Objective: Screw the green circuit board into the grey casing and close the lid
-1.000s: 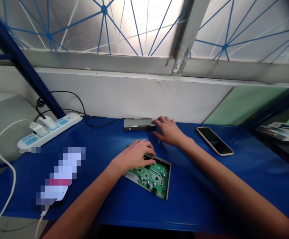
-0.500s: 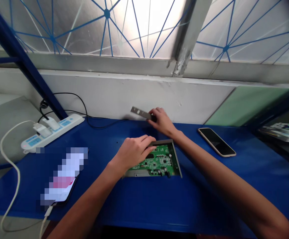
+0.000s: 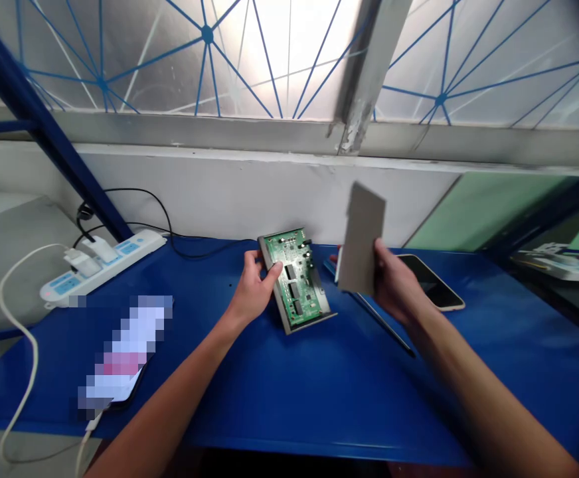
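Note:
My left hand point(image 3: 252, 287) grips the left edge of a green circuit board in a grey metal tray point(image 3: 295, 279), tilted up with its lower end near the blue table point(image 3: 279, 385). My right hand point(image 3: 394, 282) holds a grey metal cover plate point(image 3: 362, 239) upright above the table, just right of the board. The two parts are apart. A thin dark tool point(image 3: 384, 325), lying on the table, shows below my right hand.
A dark phone point(image 3: 431, 282) lies behind my right hand. Another phone point(image 3: 120, 352) with a white cable lies at the front left. A white power strip point(image 3: 103, 262) with plugs sits at the back left by the wall.
My left hand has lifted and tilted the board tray off the table. My right hand has carried the grey cover plate rightward and turned it upright.

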### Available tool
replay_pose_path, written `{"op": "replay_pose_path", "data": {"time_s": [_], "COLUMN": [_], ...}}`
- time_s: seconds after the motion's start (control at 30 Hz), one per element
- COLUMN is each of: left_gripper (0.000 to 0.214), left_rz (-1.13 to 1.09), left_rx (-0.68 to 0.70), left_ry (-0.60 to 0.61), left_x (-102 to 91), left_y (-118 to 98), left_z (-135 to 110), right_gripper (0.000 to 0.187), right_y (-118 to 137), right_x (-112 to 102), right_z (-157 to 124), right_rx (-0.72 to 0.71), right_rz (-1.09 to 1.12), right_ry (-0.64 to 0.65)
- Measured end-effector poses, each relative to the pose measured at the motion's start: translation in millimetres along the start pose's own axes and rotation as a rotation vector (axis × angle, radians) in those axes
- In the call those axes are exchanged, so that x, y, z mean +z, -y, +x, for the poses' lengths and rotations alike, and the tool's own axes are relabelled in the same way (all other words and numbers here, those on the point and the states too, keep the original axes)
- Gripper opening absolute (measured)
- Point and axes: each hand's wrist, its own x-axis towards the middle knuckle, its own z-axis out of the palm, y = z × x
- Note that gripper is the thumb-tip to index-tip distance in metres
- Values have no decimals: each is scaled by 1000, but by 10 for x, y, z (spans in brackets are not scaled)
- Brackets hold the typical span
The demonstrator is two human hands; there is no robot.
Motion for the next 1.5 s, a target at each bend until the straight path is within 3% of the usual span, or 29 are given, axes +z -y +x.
{"op": "replay_pose_path", "data": {"time_s": [0.13,0.27,0.47,0.83,1.33,1.5], "left_gripper": [43,46,49,46,48,46], "left_rz": [-108,-117,-111,-91,-110,-106], "left_rx": [-100,-105,-166,-124,-165,-129], "left_ry": [-4,-32,-26,37,-18,27], "left_x": [-14,-35,-31,-40,-23,-37], "left_y": [31,27,29,-2,39,48], "left_z": [36,56,53,38,47,48], "right_gripper": [40,41,43,40,42,42], "right_y": [-323,-392,-379,-444,-453,-501], "right_x": [48,125,209,190,173,166], "right_z": [-104,-155,-223,-192,-177,-157], "right_rx": [100,222,141,71,85,71], "right_rz": [-83,-74,-110,-98,-85,-65], "right_ry": [85,151,112,131,126,122]}}
